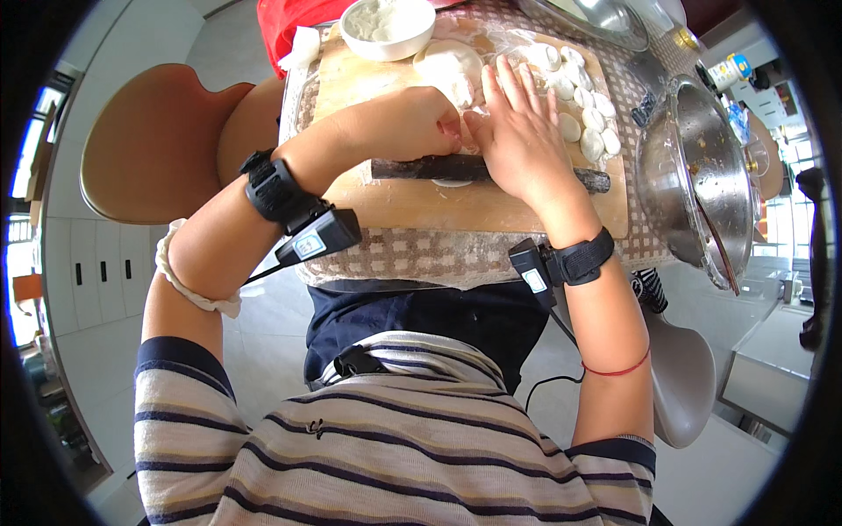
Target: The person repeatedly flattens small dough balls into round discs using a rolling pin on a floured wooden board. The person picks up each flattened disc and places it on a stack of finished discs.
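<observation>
My left hand (421, 123) is curled over the wooden board (421, 214), just above a dark wooden rolling pin (427, 169). Its fingertips are mostly hidden, so I cannot tell if they pinch anything. Flat and spread, my right hand (523, 135) has its palm over the pin, and its fingers point away from me. Under the pin, the edge of a pale dough piece (452, 183) shows. Beyond my left hand sits a large round dough lump (446, 60). Several small flattened dough pieces (593, 119) lie to the right of my right hand.
A white bowl of flour (388, 49) stands at the board's far left corner. Right of the board is a large steel basin (658, 171) with chopsticks (717, 243) against its rim. A checked tablecloth (421, 256) covers the table. A brown chair (151, 151) is at left.
</observation>
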The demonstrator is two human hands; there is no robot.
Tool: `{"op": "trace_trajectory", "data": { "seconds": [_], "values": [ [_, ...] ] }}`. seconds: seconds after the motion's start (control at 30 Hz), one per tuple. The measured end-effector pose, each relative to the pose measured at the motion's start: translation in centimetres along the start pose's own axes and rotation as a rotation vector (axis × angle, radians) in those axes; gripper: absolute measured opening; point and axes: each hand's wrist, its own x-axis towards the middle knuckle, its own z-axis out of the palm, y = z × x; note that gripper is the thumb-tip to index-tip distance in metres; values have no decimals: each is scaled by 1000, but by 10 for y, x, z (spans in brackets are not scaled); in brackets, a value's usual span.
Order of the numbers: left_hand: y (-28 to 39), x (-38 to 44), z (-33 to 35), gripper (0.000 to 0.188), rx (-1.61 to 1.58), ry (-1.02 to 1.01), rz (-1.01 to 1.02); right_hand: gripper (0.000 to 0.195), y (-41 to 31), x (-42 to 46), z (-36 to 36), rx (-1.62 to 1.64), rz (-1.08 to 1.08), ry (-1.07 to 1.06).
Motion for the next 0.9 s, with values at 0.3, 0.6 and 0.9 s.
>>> {"op": "trace_trajectory", "data": {
  "seconds": [0.3,0.6,0.9],
  "values": [
    [-8,-17,10,28,-54,40,-8,67,-33,-74,-30,99,-75,28],
    [-14,-42,9,23,-379,-2,-87,60,-35,-72,-31,106,-70,18],
    [-1,-44,32,21,-241,265,-41,59,-20,-19,-10,-25,-43,25]
  ]
}}
